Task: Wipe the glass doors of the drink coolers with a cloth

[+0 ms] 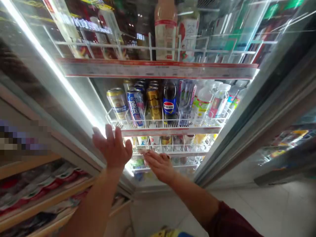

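One pale can stands on the wire shelf at 12 o'clock from the left hand, which is released, fingers spread; a blue can stands at that hand's 1 o'clock. The right hand, fingers outstretched and unclenched, has a gold can at 12 o'clock, well apart on the same shelf.

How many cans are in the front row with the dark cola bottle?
3, all left of the dark bottle: a pale can farthest left, a blue can, then a gold can. More cans show behind; some may be hidden.
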Demonstrator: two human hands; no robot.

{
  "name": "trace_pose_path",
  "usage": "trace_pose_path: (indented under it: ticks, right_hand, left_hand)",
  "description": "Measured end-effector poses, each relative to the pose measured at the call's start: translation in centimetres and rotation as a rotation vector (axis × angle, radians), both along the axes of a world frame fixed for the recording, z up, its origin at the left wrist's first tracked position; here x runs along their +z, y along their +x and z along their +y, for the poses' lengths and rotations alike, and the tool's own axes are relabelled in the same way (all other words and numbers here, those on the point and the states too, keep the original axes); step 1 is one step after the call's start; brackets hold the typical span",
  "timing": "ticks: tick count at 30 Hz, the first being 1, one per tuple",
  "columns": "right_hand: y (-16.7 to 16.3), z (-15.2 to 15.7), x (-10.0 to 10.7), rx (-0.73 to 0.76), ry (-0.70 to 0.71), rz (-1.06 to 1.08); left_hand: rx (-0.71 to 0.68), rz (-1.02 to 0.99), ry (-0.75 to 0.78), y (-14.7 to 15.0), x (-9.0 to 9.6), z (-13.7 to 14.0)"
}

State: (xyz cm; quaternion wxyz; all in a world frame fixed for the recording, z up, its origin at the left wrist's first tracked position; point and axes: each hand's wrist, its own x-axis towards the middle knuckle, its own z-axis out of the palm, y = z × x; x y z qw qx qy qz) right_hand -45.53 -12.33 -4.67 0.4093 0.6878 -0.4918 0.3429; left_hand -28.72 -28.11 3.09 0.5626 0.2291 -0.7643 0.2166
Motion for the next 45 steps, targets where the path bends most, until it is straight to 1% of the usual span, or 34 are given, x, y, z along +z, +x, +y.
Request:
trace_pose_path:
  ticks: [1, 2, 3, 4, 6, 8, 9, 10, 11, 12, 14, 16, 17, 18, 19, 20, 21, 22, 24, 25, 26, 27, 28, 31, 33, 35, 36, 37, 39, 40, 41, 43, 44, 45]
  right_hand:
    - [0.0, 0.2, 0.0, 0.016, 0.026, 0.017]
    - [-0.5, 0.5, 0.6, 0.007, 0.026, -0.006]
    - [-1.3, 0.8, 1.5, -0.027, 0.001, -0.058]
    - [-2.3, 1.2, 2.7, -0.078, -0.046, -0.125]
    - [-4.2, 1.5, 5.8, -0.207, -0.220, -0.273]
    - [-4.6, 1.2, 8.5, -0.305, -0.359, -0.372]
    - [-4.1, 0.6, 9.5, -0.328, -0.383, -0.398]
    - [-3.1, -0.1, 10.0, -0.335, -0.381, -0.411]
    - [-1.7, -1.1, 10.1, -0.327, -0.353, -0.400]
    - [0.1, -2.3, 9.7, -0.304, -0.313, -0.366]
    - [3.8, -4.8, 7.8, -0.215, -0.213, -0.226]
    - [7.0, -6.7, 5.5, -0.093, -0.103, -0.036]
    - [8.1, -7.2, 4.7, -0.033, -0.046, 0.053]
    - [8.8, -7.4, 4.3, 0.016, 0.010, 0.121]
    - [9.0, -7.4, 4.4, 0.046, 0.051, 0.155]
    - [8.9, -7.3, 5.0, 0.049, 0.062, 0.141]
    - [8.5, -7.0, 6.1, 0.021, 0.036, 0.076]
    - [8.0, -6.8, 7.5, -0.034, -0.019, -0.028]
    - [7.2, -6.7, 10.1, -0.190, -0.177, -0.266]
    - [7.3, -7.0, 11.0, -0.251, -0.238, -0.341]
    - [7.6, -7.4, 11.2, -0.283, -0.270, -0.357]
    - [8.3, -8.0, 10.9, -0.278, -0.256, -0.310]
    - [9.2, -8.6, 10.0, -0.234, -0.194, -0.214]
    - [11.5, -9.6, 5.7, -0.035, 0.120, 0.082]
    - [11.3, -8.3, 3.3, 0.034, 0.319, 0.126]
    - [8.9, -5.4, 2.1, 0.004, 0.463, 0.058]
    - [7.1, -3.5, 2.0, -0.043, 0.495, 0.008]
    - [4.9, -1.5, 2.0, -0.144, 0.518, -0.072]
    - [0.4, 2.1, 1.9, -0.273, 0.519, -0.197]
    - [-1.6, 3.6, 1.7, -0.345, 0.496, -0.251]
    - [-3.2, 4.9, 1.4, -0.462, 0.422, -0.291]
    - [-5.0, 6.7, 0.1, -0.590, 0.326, -0.328]
    - [-5.2, 7.4, -0.9, -0.615, 0.294, -0.332]
    - [-5.1, 7.9, -2.0, -0.606, 0.287, -0.336]
  left_hand:
    - [-0.015, -0.002, 0.017, 0.2, 0.1, 0.0]
    - [-0.027, -0.009, 0.027, 0.4, 0.1, 0.1]
    - [-0.034, -0.024, 0.037, 0.7, 0.1, 0.2]
    - [-0.037, -0.047, 0.049, 1.1, 0.0, 0.4]
    - [-0.038, -0.103, 0.068, 2.3, -0.8, 1.3]
    - [-0.027, -0.157, 0.091, 3.9, -2.7, 2.5]
    - [-0.014, -0.187, 0.103, 4.8, -4.1, 3.2]
    - [-0.008, -0.220, 0.126, 5.7, -5.7, 3.9]
    - [-0.016, -0.253, 0.140, 6.6, -7.4, 4.5]
    - [-0.001, -0.295, 0.179, 7.6, -9.2, 5.1]
    - [-0.026, -0.357, 0.200, 9.4, -12.2, 6.0]
    - [-0.056, -0.393, 0.218, 11.1, -14.0, 6.5]
    - [-0.067, -0.403, 0.227, 11.9, -14.4, 6.7]
    - [-0.069, -0.406, 0.242, 12.7, -14.6, 6.6]
    - [-0.068, -0.402, 0.258, 13.6, -14.7, 6.5]
    - [-0.064, -0.393, 0.278, 14.4, -14.7, 6.2]
    - [-0.060, -0.379, 0.298, 15.2, -14.7, 5.9]
    - [-0.054, -0.364, 0.323, 15.9, -14.7, 5.5]
    - [-0.055, -0.330, 0.360, 17.1, -15.1, 4.9]
    - [-0.064, -0.317, 0.369, 17.4, -15.3, 4.6]
    - [-0.081, -0.305, 0.372, 17.7, -15.5, 4.4]
    - [-0.108, -0.294, 0.373, 17.7, -15.6, 4.3]
    - [-0.144, -0.284, 0.377, 17.7, -15.7, 4.3]
    - [-0.256, -0.268, 0.421, 17.4, -15.2, 4.5]
    - [-0.306, -0.279, 0.467, 17.6, -15.0, 4.7]
    - [-0.332, -0.312, 0.524, 18.4, -15.4, 5.1]
    - [-0.337, -0.338, 0.567, 19.0, -16.0, 5.4]
    - [-0.335, -0.373, 0.626, 19.7, -16.8, 5.8]
    - [-0.300, -0.493, 0.799, 21.3, -18.9, 7.0]
    - [-0.275, -0.564, 0.896, 22.1, -20.0, 7.8]
    - [-0.251, -0.634, 0.987, 22.8, -21.2, 8.7]
    - [-0.211, -0.744, 1.131, 23.9, -23.4, 10.8]
    - [-0.199, -0.784, 1.187, 24.2, -24.4, 12.0]
    - [-0.190, -0.818, 1.240, 24.4, -25.5, 13.2]
